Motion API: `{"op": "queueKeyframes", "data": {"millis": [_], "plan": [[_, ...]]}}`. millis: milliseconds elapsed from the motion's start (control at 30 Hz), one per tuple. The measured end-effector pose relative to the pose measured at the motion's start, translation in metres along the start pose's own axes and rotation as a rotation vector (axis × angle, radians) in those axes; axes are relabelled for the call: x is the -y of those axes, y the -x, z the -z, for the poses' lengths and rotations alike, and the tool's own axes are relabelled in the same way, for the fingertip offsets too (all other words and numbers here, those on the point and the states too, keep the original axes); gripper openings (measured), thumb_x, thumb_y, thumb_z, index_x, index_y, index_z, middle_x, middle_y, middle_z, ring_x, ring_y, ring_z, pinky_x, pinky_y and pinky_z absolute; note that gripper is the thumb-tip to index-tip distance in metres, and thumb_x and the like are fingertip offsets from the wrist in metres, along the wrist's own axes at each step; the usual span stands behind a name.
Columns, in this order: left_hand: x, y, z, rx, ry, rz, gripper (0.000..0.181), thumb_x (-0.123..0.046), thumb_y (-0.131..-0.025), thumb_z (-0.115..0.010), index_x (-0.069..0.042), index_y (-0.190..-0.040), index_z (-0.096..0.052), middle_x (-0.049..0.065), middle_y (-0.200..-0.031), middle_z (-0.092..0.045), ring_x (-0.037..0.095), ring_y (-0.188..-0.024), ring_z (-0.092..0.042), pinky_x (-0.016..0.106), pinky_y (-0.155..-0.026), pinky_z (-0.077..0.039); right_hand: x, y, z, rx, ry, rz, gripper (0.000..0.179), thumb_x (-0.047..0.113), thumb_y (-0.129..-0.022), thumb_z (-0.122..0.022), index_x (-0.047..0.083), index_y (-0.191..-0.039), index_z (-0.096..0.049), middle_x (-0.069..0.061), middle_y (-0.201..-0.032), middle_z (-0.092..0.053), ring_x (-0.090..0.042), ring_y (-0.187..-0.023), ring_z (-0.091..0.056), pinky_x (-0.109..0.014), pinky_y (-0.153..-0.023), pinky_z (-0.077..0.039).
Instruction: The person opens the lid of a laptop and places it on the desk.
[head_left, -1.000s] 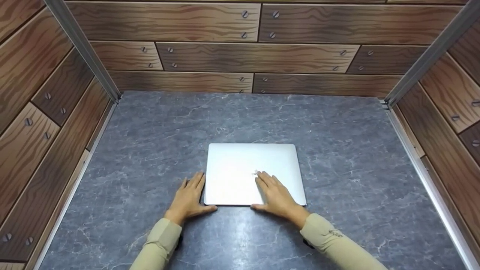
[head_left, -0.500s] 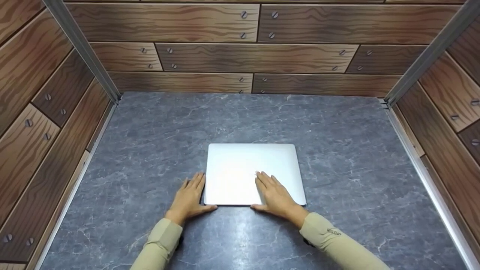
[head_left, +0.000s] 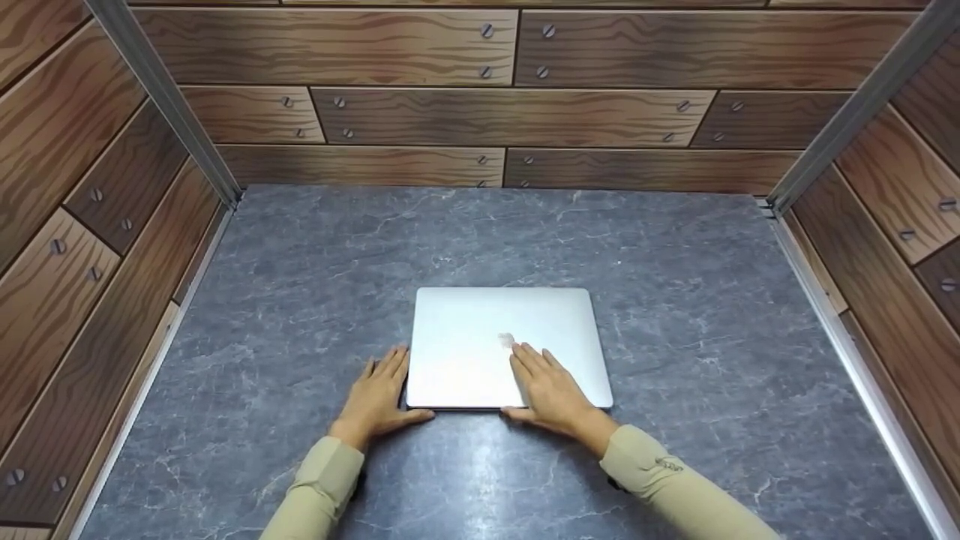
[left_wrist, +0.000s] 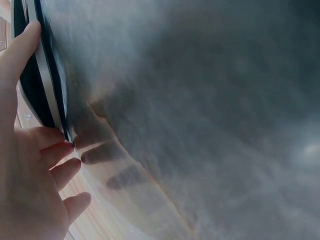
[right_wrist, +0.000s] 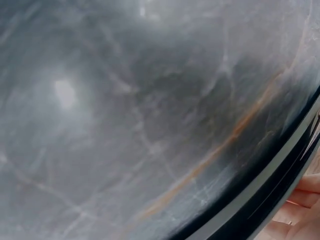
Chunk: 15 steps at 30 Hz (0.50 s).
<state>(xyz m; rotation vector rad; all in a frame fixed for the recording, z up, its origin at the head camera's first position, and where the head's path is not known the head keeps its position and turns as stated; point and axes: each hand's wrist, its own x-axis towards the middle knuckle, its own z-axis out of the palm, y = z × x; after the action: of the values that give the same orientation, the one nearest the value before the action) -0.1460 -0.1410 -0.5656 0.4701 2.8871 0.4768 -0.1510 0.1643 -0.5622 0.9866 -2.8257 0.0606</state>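
A silver laptop (head_left: 480, 330) lies on the grey marbled table. Along its front edge a thin dark gap shows between lid and base, also visible in both wrist views. My left hand (head_left: 373, 399) lies at its front left corner, fingers straight along the left side and thumb reaching along the front edge. In the left wrist view the left thumb (left_wrist: 26, 41) touches the laptop's edge (left_wrist: 49, 85). My right hand (head_left: 555, 394) rests its straight fingers on the lid, while its thumb lies at the front edge. Only part of the right fingers (right_wrist: 295, 215) shows in the right wrist view.
The grey table (head_left: 315, 247) extends around the laptop. Wood-patterned walls (head_left: 420, 116) enclose it at the back, left and right. Metal posts (head_left: 161, 101) stand at the rear corners, with metal rails (head_left: 862, 360) along the sides.
The lid's front edge appears to have lifted slightly, and its glare has shifted, showing the mark near my right fingertips more clearly. Both hands stay in nearly the same place.
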Motion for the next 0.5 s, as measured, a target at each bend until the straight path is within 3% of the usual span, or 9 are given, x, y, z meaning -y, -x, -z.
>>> {"op": "queueKeyframes", "data": {"millis": [500], "plan": [[-0.0044,-0.0032,-0.0012,-0.009,-0.007,0.006,0.101,-0.059,-0.079,-0.068,0.002,-0.15,-0.029,0.019,-0.157,-0.031,0.033,-0.148,-0.029,0.057,-0.121,-0.023,-0.0004,0.0016,0.0074,-0.08,0.008,0.028,0.075,0.056,-0.085,-0.061,-0.004,-0.129,-0.055,-0.019,-0.135,-0.059,-0.032,-0.127,-0.056,-0.047,-0.107,-0.047]]}}
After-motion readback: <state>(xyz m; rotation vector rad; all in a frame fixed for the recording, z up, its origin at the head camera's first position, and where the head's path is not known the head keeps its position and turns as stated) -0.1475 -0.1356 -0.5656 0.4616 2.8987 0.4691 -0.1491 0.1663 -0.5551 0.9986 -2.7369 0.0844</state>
